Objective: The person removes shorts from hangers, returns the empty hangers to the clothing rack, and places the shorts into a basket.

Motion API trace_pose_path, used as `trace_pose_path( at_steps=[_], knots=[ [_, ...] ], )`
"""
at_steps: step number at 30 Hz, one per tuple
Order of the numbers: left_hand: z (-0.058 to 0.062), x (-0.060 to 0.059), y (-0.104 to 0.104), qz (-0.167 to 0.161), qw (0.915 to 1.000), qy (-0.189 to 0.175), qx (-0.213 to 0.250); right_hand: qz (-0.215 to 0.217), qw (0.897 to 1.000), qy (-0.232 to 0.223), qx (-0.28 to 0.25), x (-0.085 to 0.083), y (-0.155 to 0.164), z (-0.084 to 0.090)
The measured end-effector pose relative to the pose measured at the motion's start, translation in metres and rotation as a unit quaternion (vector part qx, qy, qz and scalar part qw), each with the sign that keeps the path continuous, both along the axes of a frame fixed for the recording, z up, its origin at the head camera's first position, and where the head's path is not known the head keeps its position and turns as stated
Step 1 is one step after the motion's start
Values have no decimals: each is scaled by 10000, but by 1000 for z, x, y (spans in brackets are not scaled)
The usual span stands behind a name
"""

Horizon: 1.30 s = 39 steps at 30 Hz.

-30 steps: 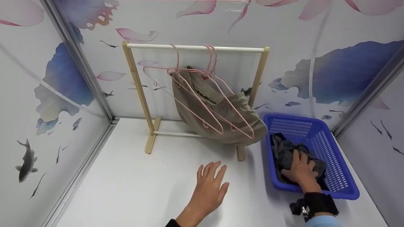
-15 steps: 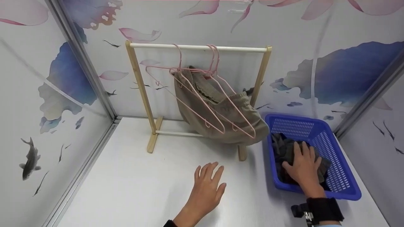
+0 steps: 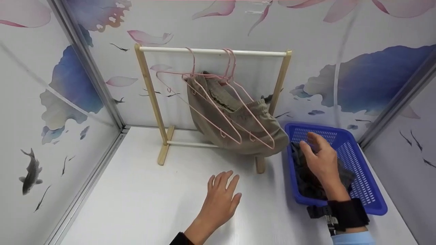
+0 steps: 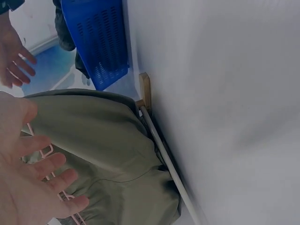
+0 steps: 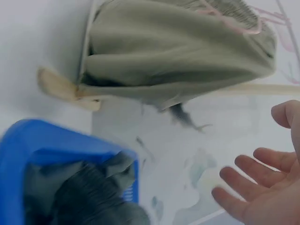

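We look into a staged laundry booth, panel walls [image 3: 357, 44] printed with lotus petals and fish, metal corner strips [image 3: 92, 71], a white tabletop [image 3: 143, 197], our small wooden clothes rack [image 3: 211, 51] with pink hangers [image 3: 224, 102], a blue plastic basket [image 3: 354, 160] of clothes

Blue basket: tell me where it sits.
In the head view the blue basket sits at the right on the white table, beside the wooden rack, under the right hand.

Both hands [image 3: 221, 197] [image 3: 322, 160] open (fingers loosely spread).
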<state>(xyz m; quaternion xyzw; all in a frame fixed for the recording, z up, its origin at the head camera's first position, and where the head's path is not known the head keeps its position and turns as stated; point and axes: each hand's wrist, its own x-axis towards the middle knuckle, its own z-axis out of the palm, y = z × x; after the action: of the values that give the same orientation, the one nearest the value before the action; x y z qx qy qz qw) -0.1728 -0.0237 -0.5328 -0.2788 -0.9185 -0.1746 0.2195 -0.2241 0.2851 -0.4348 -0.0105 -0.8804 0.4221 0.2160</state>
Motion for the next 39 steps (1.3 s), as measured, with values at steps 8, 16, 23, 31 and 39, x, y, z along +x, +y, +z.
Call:
trace_pose_path(
  at_steps=[8,16,23,31,39],
  knots=[
    [19,-20,-4,-14,9985,532,96,503,9986,178,-72,-10,-13,19],
    [43,-39,-8,-9,9985,446,321,794,9966,136,-181,-22,-27,29],
    [56,-53,-6,61,9981,507,353,1018,9938,24,-450,-33,-35,32],
    [67,-67,-4,3,9972,466,586,1198,9914,-112,-521,-44,-43,32],
    [74,-78,2,76,9974,160,698,1247,9899,-500,-458,-53,-51,35]
  ],
)
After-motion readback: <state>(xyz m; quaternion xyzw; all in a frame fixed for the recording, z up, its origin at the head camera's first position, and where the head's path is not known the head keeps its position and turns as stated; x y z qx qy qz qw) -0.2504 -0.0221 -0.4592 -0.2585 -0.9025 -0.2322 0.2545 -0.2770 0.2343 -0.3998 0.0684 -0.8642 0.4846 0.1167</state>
